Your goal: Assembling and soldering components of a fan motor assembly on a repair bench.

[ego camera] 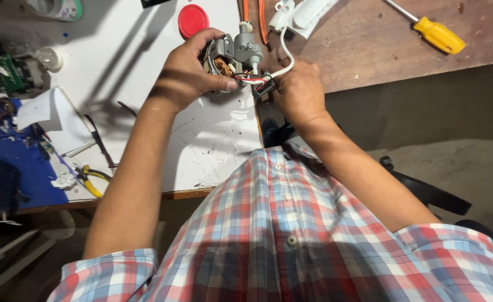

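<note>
Left hand [188, 75] wraps the small electric motor [229, 56] from the left, fingers curled over its top, thumb pressed along the underside. Right hand [299, 89] is closed, fingertips pinching at the little black block [263, 88] where the red and white wires [246, 79] end; exact grip is hidden behind the knuckles. Motor is held just above the white tabletop [213, 140], near its right edge where the brown wooden board [369, 45] begins. Copper winding shows inside the metal frame, grey gear housing sits on the right side. Its long axis runs up the picture, shaft [246, 26] pointing away from the person. White cable [284, 53] loops from the right hand up to a white plastic part [302, 14] on the board. Red round lid [193, 20] lies just beyond the left hand. Yellow-handled screwdriver [434, 32] lies well off to the right on the board. Yellow-handled pliers [90, 179] lie near the table's front edge at left, by some paper [48, 109] and a blue mat [22, 162]
</note>
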